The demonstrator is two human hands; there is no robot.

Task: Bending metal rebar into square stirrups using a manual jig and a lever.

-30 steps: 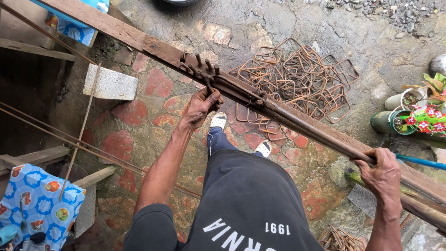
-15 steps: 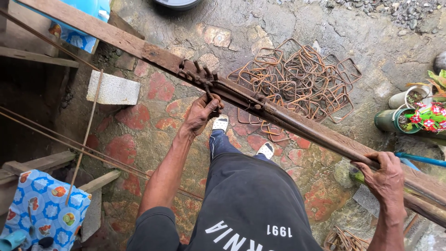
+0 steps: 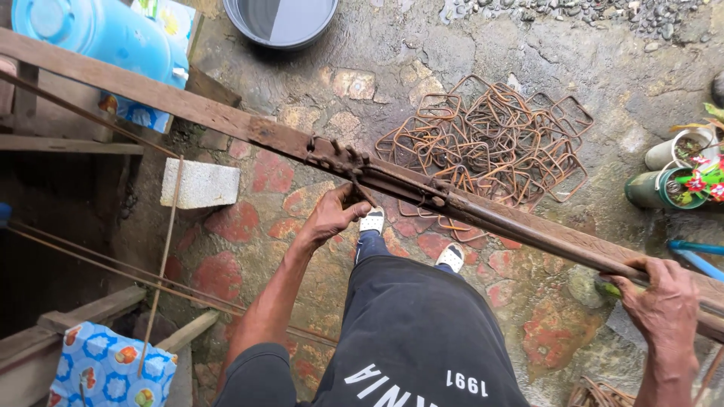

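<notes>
A long wooden plank (image 3: 188, 109) runs from upper left to lower right, with rusty pegs (image 3: 335, 151) fixed at its middle. A rusty steel bar (image 3: 528, 230) lies along it. My left hand (image 3: 332, 218) grips a thin rusty rod just below the pegs. My right hand (image 3: 664, 294) is wrapped round the far end of the steel bar at the right. Behind the plank, a heap of bent rusty stirrups (image 3: 498, 143) lies on the ground.
A blue barrel (image 3: 98, 34) and a grey basin (image 3: 283, 19) stand at the top. A white concrete block (image 3: 200, 183) sits left of centre. Long thin rods (image 3: 113, 267) cross the lower left. Pots with flowers (image 3: 679, 177) stand at the right. My feet (image 3: 411, 237) are on stone paving.
The view has shifted down and right, showing more of the barrel and basin. My left hand stays at the pegs; my right hand stays on the bar.
</notes>
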